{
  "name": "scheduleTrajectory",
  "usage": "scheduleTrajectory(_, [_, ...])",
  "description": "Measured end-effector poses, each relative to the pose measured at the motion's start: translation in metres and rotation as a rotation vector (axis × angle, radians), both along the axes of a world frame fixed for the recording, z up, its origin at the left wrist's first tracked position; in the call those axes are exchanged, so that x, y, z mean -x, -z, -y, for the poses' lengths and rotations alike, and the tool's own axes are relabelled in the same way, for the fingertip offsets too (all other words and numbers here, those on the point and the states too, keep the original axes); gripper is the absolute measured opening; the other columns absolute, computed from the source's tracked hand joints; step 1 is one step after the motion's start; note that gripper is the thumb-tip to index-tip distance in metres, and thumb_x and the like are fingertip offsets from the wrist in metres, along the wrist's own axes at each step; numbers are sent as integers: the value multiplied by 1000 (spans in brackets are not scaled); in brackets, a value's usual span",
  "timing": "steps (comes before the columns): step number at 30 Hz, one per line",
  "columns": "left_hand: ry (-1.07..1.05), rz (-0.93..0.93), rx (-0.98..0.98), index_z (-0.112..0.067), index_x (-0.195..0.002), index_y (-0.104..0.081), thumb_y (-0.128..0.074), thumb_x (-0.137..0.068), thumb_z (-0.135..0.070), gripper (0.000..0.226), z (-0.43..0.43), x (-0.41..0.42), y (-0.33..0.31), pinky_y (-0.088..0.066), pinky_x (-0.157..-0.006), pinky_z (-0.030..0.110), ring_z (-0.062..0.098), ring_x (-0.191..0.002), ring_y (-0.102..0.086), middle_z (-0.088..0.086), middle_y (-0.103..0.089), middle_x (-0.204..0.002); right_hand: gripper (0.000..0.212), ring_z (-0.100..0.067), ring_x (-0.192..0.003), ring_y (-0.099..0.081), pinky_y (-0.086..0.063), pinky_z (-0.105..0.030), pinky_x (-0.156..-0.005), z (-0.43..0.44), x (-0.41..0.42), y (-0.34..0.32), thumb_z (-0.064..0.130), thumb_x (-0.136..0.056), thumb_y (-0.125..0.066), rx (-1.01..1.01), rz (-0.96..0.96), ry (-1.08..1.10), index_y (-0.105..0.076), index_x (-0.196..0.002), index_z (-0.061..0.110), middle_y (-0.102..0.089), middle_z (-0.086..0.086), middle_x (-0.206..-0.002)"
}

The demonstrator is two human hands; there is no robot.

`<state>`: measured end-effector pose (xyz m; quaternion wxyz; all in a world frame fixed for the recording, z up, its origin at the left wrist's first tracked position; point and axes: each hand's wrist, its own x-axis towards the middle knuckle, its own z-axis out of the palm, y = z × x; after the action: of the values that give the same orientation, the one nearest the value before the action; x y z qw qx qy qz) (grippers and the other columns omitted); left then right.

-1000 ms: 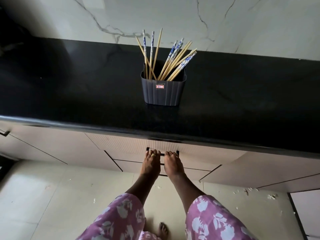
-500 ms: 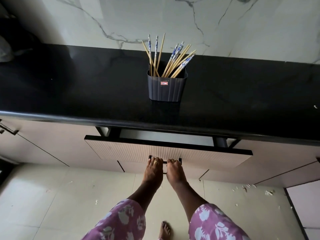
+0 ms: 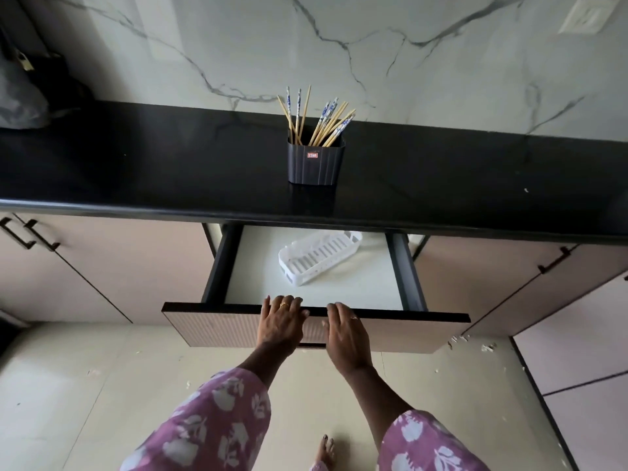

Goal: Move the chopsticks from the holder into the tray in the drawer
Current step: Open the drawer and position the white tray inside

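your fingers [image 3: 282,302] lie loose over the drawer [image 3: 316,329] front, holding nothing; lift both hands to the chopsticks [image 3: 317,122] upright in the holder [image 3: 316,163], gathering them toward the tray [image 3: 317,258].

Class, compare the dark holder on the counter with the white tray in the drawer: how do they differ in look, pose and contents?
The holder is dark grey, tall and ribbed; the tray is white, low and slotted. The holder stands upright on the counter; the tray lies flat, askew in the open drawer. The holder is full of chopsticks; the tray is empty. Both look like plastic.
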<state>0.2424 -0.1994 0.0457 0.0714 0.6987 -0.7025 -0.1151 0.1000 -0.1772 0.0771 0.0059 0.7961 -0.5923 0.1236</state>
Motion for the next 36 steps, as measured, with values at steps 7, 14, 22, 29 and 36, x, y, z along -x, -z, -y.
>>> scheduleTrajectory(7, [-5,8,-57,-27,-134,-42,-25,-100,-41,41,-61,3,-6,-12,-115,39,17,-130,-36,-9,-42,-141,42,-18,-96,-71,-57,-25,-82,-35,14,-6,16,-63,-85,-104,-67,-107,-71,-101,4,-75,-9,-100])
scheduleTrajectory(14, [-14,15,-113,-29,-140,-37,-24,-101,-41,43,-98,8,-16,-14,-115,35,16,-133,-33,-10,-37,-146,37,-17,-131,-45,-44,-33,-98,-61,25,-7,18,-100,-40,-284,-128,-183,-41,-135,11,-50,-3,-140])
scheduleTrajectory(22, [-150,-94,-154,-25,-128,-52,-24,-100,-42,43,-106,10,-27,-30,-105,34,19,-129,-42,-3,-51,-137,31,-23,-117,-55,-46,-35,-92,-73,38,1,29,-96,-44,-302,-107,-262,-52,-123,16,-60,-2,-126])
scheduleTrajectory(29, [-467,-260,-300,-6,-119,-54,-36,-96,-25,35,-36,-3,-38,-38,-95,34,30,-122,-47,13,-53,-131,34,-16,-120,-55,-47,-28,-90,-3,48,0,38,-96,-43,-254,69,-62,-59,-121,21,-62,4,-128])
scheduleTrajectory(36, [-593,-460,-581,-6,-118,-56,-43,-96,-30,35,42,-13,-13,-44,-64,25,25,-93,-57,10,-59,-97,32,-32,-112,-57,-49,-36,-85,110,57,9,26,-97,-48,-412,153,343,-55,-123,10,-64,-15,-120])
